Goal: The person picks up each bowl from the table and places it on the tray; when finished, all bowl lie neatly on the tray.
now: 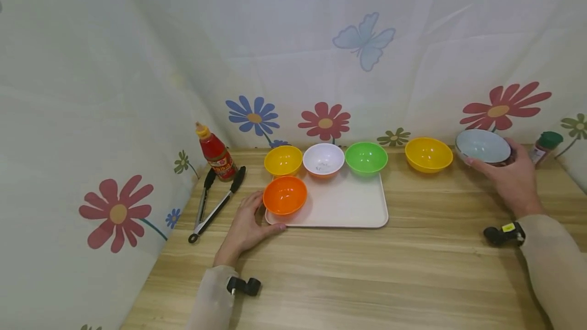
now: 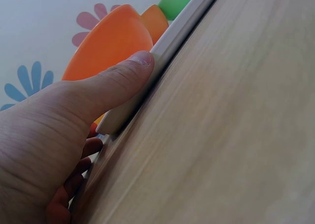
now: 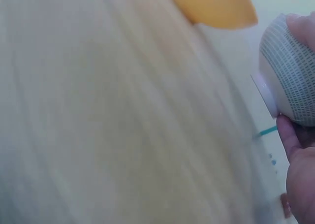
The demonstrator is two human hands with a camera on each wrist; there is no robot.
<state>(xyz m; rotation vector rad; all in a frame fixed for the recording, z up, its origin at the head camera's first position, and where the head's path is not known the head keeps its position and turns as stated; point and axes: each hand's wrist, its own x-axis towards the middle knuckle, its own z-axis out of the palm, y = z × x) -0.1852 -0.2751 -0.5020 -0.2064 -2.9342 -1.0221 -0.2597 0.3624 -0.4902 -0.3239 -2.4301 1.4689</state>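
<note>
At the right, my right hand (image 1: 515, 180) grips a patterned bowl (image 1: 483, 146) with a pale bluish inside. The right wrist view shows the bowl's dark-dashed outer wall (image 3: 290, 71) and white foot, held off the table between thumb and fingers. My left hand (image 1: 246, 225) holds the front left corner of a white tray (image 1: 348, 208). Its thumb (image 2: 123, 79) lies along the tray's front edge; the fingers are bent at the left side, partly hidden. An orange bowl (image 1: 285, 195) sits at that corner, close to the fingers.
Along the tray's back stand a yellow bowl (image 1: 283, 161), a white bowl (image 1: 323, 159) and a green bowl (image 1: 366, 158). Another yellow bowl (image 1: 428, 155) stands right of the tray. Tongs (image 1: 215, 210) and a red sauce bottle (image 1: 217, 154) are left; a green-capped jar (image 1: 545, 146) is far right.
</note>
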